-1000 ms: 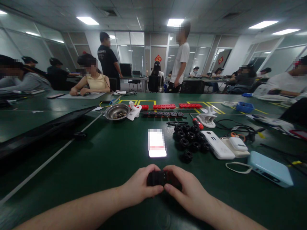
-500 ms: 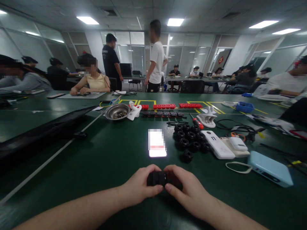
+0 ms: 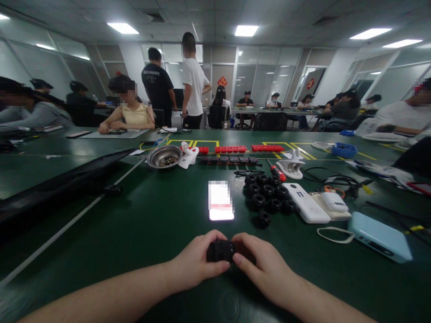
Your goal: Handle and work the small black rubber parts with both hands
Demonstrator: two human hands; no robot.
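Low over the green table, my left hand (image 3: 199,260) is closed around a black ribbed cylindrical part (image 3: 220,251), thumb in front and fingers behind. My right hand (image 3: 261,264) curves in from the other side, its thumb and fingertips pinching the part's right end. The part lies sideways between both hands; its exact kind I cannot make out. A lit phone (image 3: 220,202) lies flat just beyond my hands. To its right sit several black round ringed parts (image 3: 266,193) in a cluster, with one black ringed part (image 3: 263,219) nearest to me.
At right lie a white device (image 3: 306,204), a white case (image 3: 335,202), a light-blue box (image 3: 380,235) and cables. Farther back are a metal bowl (image 3: 164,157), red trays (image 3: 230,149), a screwdriver (image 3: 278,172) and a blue bin (image 3: 343,150). A long black object (image 3: 60,184) lies left.
My right fingertips have shifted very slightly on the part's right end; my left hand holds still. In the background, two standing people have moved, the white-shirted one to the left.
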